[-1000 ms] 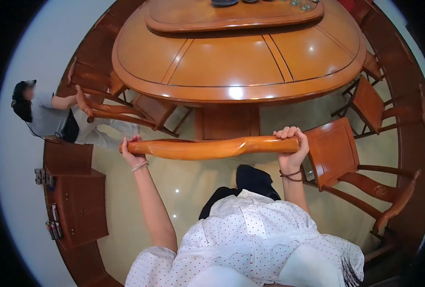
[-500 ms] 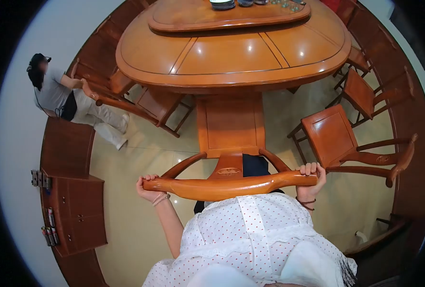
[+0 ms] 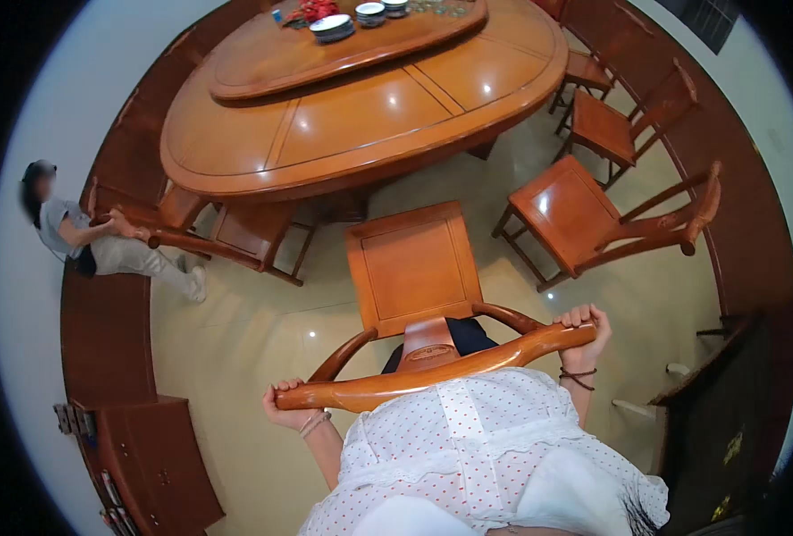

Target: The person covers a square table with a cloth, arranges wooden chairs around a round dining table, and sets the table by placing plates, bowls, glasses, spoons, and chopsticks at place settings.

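A wooden chair (image 3: 416, 266) is in front of my body, its seat facing the round table (image 3: 343, 143) and its curved top rail close against my shirt. My left hand (image 3: 291, 406) wraps round the rail's left end. At the right end, which sits higher in view, the fingers of my right hand (image 3: 586, 338) are closed over the wood. A gap of floor shows between the seat's front edge and the table. The chair's legs are hidden beneath the seat.
To the left, another person (image 3: 101, 237) holds the back of a second chair (image 3: 249, 234). More chairs (image 3: 566, 210) stand on the right. Stacked plates (image 3: 332, 29) sit on the turntable (image 3: 352, 58). A cabinet (image 3: 159, 464) is at lower left, a dark panel (image 3: 713, 429) at lower right.
The chair has come back from the table's edge and turned, its left rail end now lower. My view has swung right, and both hands have kept their grip.
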Demonstrator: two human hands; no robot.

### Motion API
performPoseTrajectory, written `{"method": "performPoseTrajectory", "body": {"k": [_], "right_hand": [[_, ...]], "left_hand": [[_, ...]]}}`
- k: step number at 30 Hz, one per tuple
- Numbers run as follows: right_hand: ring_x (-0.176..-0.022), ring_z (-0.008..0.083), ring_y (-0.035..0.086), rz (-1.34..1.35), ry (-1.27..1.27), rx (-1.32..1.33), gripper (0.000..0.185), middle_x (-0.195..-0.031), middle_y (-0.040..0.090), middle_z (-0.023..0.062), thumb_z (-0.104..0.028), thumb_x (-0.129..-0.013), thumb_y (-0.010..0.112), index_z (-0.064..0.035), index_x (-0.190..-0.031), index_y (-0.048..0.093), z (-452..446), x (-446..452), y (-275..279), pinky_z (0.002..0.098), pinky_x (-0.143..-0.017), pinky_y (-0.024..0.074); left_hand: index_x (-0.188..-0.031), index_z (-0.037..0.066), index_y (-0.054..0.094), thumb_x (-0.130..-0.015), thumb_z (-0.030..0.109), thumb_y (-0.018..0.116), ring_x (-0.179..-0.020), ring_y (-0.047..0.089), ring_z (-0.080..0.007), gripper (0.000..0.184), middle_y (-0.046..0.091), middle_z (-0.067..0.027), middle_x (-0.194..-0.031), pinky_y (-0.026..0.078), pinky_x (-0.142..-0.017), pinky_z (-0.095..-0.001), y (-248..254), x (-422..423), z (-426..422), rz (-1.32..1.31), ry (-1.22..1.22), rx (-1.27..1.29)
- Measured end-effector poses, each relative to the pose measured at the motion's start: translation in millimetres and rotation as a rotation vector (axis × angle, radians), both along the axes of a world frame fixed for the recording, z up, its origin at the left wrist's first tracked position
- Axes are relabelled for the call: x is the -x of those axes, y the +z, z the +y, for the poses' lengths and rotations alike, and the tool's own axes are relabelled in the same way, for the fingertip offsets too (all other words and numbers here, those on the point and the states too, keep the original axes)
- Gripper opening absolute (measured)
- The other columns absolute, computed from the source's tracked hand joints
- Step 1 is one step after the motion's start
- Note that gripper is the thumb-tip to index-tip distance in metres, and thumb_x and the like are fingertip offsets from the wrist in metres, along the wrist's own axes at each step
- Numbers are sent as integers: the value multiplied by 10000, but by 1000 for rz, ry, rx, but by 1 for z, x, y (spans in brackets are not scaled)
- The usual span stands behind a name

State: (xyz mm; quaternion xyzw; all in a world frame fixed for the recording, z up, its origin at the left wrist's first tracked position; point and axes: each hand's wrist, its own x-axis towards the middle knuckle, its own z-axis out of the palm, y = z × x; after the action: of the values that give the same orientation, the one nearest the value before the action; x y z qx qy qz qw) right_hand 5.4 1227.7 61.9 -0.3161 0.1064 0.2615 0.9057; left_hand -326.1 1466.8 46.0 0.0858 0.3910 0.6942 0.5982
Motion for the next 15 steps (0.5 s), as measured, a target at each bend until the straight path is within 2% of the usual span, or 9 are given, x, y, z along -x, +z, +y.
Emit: {"method": "performPoseTrajectory", "body": {"k": [9, 15], "right_hand": [[-521, 178, 403, 103, 2, 72, 246, -512, 391, 35, -243, -767, 417, -92, -574, 389, -17, 10, 6, 326, -576, 369], [-503, 147, 373, 77, 15, 136, 238, -491, 349, 8, -225, -781, 417, -114, -573, 377, -13, 14, 14, 302, -598, 377]], "left_hand": [[-613, 96, 439, -719, 225, 492, -479, 448, -155, 174, 447, -26, -534, 398, -502, -288, 9, 8, -13, 142, -38, 115], [-626, 107, 444, -726, 221, 485, -487, 445, -153, 157, 450, -28, -544, 400, -500, -287, 6, 13, -14, 144, -73, 107]]}}
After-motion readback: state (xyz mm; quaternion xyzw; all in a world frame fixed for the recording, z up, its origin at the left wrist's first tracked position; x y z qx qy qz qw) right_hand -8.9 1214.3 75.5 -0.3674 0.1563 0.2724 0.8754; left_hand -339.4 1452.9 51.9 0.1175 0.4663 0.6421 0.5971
